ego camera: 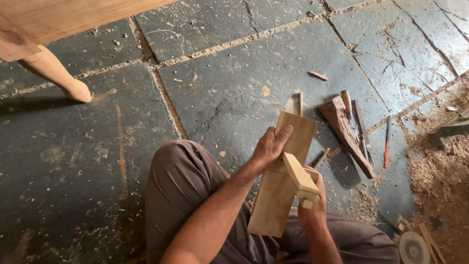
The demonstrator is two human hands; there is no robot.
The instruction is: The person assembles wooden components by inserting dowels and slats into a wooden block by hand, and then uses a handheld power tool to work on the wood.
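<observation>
I sit on a dark stone floor. My left hand (270, 146) grips the upper edge of a flat pale wooden board (281, 193), thumb lying across its face. My right hand (312, 208) is closed around a short pale wooden block (299, 177) that rests against the board's right edge. The board runs from my lap up toward the floor in front of me.
A rough dark wooden mallet (344, 132), a chisel (348, 104), a metal rule (362, 128) and a red pencil (387, 149) lie on the floor to the right. Sawdust (439, 171) piles at the far right. A turned furniture leg (56, 73) stands upper left. A round disc (413, 248) lies lower right.
</observation>
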